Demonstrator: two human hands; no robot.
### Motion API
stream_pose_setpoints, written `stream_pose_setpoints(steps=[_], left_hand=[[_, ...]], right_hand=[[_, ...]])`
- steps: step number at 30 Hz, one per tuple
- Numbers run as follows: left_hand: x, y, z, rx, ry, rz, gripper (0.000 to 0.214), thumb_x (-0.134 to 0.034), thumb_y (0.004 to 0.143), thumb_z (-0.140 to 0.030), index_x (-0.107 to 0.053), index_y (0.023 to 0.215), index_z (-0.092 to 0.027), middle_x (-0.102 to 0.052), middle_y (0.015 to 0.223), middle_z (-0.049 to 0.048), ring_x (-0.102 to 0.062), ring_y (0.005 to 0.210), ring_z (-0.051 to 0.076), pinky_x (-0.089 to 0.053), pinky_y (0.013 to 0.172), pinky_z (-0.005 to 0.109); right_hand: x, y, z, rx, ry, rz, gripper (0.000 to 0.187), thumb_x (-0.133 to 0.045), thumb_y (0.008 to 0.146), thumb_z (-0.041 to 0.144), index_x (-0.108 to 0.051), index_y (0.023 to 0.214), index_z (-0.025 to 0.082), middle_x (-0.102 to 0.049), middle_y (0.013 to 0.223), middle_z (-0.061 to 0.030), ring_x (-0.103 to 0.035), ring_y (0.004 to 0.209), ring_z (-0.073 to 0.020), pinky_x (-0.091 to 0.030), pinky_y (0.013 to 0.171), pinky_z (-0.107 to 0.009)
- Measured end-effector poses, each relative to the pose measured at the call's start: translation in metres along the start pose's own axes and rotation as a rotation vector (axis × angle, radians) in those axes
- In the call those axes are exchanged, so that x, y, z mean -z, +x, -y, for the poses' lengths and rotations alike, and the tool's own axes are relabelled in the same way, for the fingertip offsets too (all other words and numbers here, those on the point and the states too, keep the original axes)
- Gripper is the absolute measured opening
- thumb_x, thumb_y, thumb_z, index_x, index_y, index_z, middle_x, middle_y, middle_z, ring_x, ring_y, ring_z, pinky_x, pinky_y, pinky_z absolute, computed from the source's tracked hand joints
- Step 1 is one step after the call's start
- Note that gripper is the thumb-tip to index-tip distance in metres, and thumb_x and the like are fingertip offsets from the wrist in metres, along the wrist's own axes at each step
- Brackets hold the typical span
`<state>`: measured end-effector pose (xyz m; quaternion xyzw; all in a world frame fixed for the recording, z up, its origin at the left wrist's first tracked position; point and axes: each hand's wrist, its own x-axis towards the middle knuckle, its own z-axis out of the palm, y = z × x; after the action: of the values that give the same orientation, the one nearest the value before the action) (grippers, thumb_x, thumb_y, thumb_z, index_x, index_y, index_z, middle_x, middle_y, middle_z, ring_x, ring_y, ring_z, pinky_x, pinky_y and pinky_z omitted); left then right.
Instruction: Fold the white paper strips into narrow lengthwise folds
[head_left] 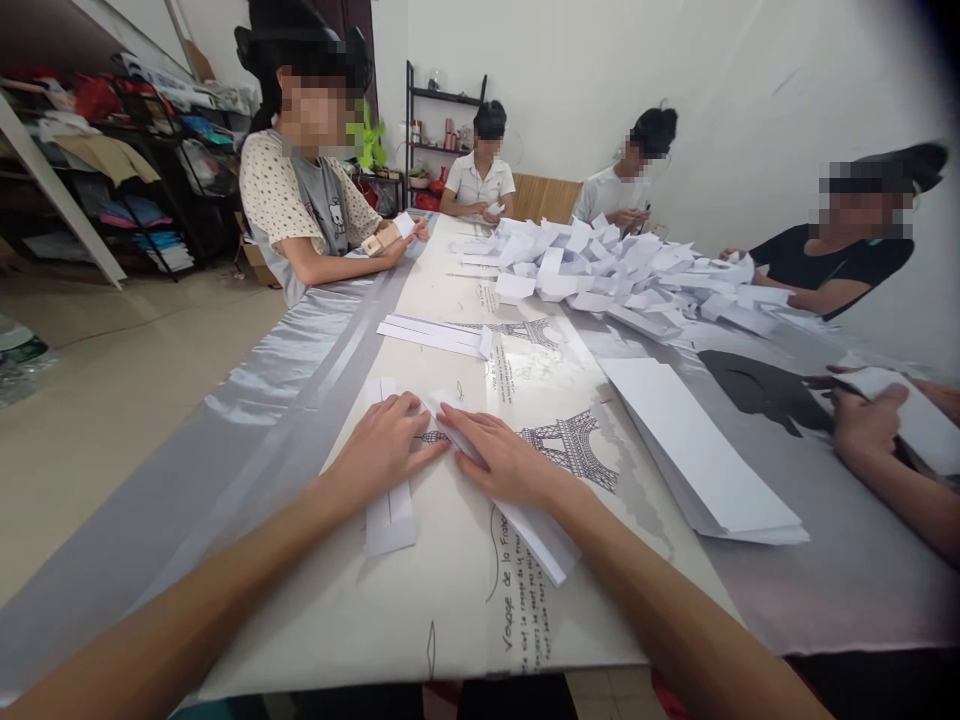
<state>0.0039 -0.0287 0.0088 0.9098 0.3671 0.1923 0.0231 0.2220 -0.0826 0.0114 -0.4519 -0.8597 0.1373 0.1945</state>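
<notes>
My left hand (386,445) lies on a narrow white paper strip (390,522) with a lengthwise line or slit down it. Its fingers are slightly bent and the thumb reaches out toward my other hand. Against the table, my right hand (506,455) presses a second, folded paper strip (551,558), with its fingers stretched along it. The upper end of this strip shows between the two hands. Beyond them, another folded strip (435,335) rests flat on the cloth.
A stack of white paper sheets (697,450) lies to the right. Behind it rises a big heap of folded white papers (592,265). Several co-workers sit around the table; one's hands (870,425) hold paper at the right edge. A printed tablecloth (420,610) covers the middle.
</notes>
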Motion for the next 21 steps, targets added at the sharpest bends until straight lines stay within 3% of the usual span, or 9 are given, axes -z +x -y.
stream_pose_setpoints(steps=[5,14,21], left_hand=[[0.0026,0.0011,0.0001,0.018,-0.013,0.015,0.037,-0.051,0.099,-0.052,-0.067,0.087,-0.020,-0.058,0.103,0.0074,-0.058,0.095,0.025,-0.049,0.086,0.041],[0.0043,0.0010,-0.0005,0.012,-0.021,0.007,0.036,-0.052,0.098,-0.050,-0.070,0.088,-0.021,-0.060,0.102,0.0075,-0.059,0.095,0.025,-0.049,0.085,0.041],[-0.0039,0.0018,0.0066,-0.070,-0.051,0.029,0.034,-0.052,0.101,-0.047,-0.070,0.108,-0.020,-0.063,0.134,0.0121,-0.055,0.127,0.029,-0.044,0.107,0.046]], right_hand=[[0.0005,0.0005,0.0015,-0.006,0.006,0.008,0.079,-0.045,0.098,0.018,-0.004,0.164,0.032,-0.046,0.157,-0.0026,-0.039,0.147,-0.0270,-0.036,0.121,-0.052],[-0.0009,0.0009,0.0041,-0.010,0.011,0.008,0.081,-0.046,0.100,0.021,0.001,0.164,0.034,-0.044,0.158,-0.0032,-0.036,0.149,-0.0291,-0.033,0.122,-0.056],[-0.0007,0.0007,0.0045,-0.014,0.033,0.028,0.075,-0.044,0.100,0.022,-0.007,0.163,0.031,-0.044,0.158,-0.0039,-0.034,0.149,-0.0282,-0.031,0.123,-0.055]])
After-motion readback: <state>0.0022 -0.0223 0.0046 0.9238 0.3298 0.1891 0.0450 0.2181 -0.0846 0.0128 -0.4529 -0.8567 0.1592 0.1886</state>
